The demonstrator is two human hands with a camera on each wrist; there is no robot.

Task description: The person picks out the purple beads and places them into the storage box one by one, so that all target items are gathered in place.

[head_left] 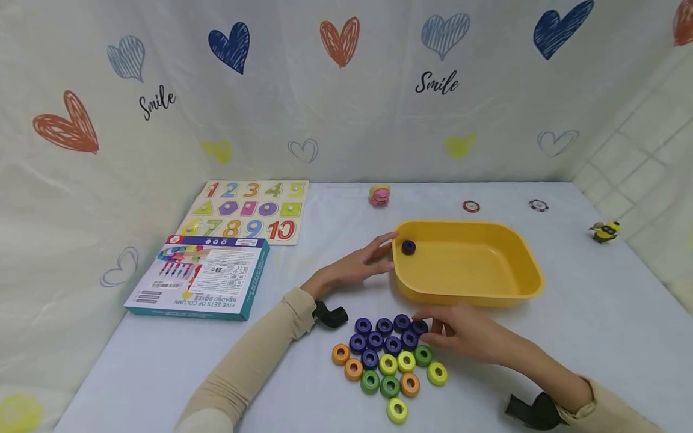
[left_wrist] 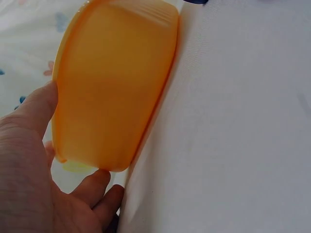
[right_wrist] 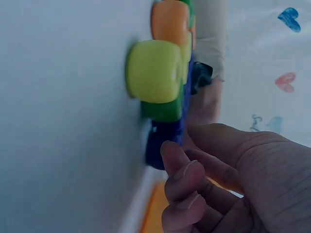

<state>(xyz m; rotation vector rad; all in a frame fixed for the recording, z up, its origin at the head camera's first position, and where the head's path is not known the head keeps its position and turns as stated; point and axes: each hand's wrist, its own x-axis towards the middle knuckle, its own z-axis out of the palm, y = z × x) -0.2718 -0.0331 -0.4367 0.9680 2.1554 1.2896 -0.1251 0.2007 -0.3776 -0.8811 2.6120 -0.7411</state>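
My left hand (head_left: 352, 266) rests against the left end of the yellow tray (head_left: 520, 288), with its fingers extended and spread at the rim. One dark purple ring bead (head_left: 408, 247) lies inside the tray near that end. My right hand (head_left: 465, 331) pinches another purple bead (head_left: 419, 327) between thumb and forefinger, at the upper right of a cluster of beads. In the right wrist view, the fingertips sit right at this purple bead (right_wrist: 161, 145). Around it are several more purple beads (head_left: 375, 341), plus green (head_left: 390, 386), yellow (head_left: 437, 373) and orange (head_left: 354, 369) ones.
A beaded-column toy box (head_left: 200, 276) lies at the left, overlapping a number puzzle board (head_left: 249, 207) behind it. Toward the back are a small pink figure (head_left: 379, 195), a red chip (head_left: 471, 206) and a black-and-white chip (head_left: 538, 205). A bee toy (head_left: 604, 231) stands near the right edge.
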